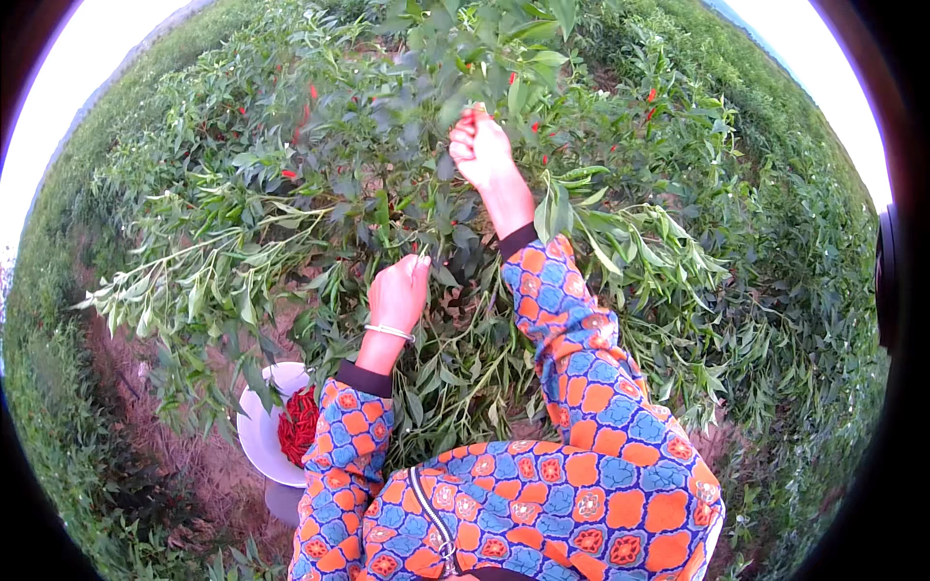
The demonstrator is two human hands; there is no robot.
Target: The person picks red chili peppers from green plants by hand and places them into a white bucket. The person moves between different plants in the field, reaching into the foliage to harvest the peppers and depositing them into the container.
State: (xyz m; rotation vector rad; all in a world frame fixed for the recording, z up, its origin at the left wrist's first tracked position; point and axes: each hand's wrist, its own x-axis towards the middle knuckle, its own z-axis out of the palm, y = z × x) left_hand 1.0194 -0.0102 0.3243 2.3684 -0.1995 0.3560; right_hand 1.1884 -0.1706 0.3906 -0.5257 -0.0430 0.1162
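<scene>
My right hand reaches up into a chili pepper plant, its fingers curled closed at a bit of red and green that looks like a chili pepper; blur and the fingers hide most of it. Lower and to the left, my left hand is closed in front of the foliage, a thin pale stem end showing at its thumb. What else its palm may contain is hidden. Red chili peppers hang among the leaves, and green chili peppers grow beside my right wrist.
A white bucket with picked red chili peppers stands left of my left forearm, partly behind the sleeve. Leafy branches spread low on the left, others on the right. Bare soil shows between the plants.
</scene>
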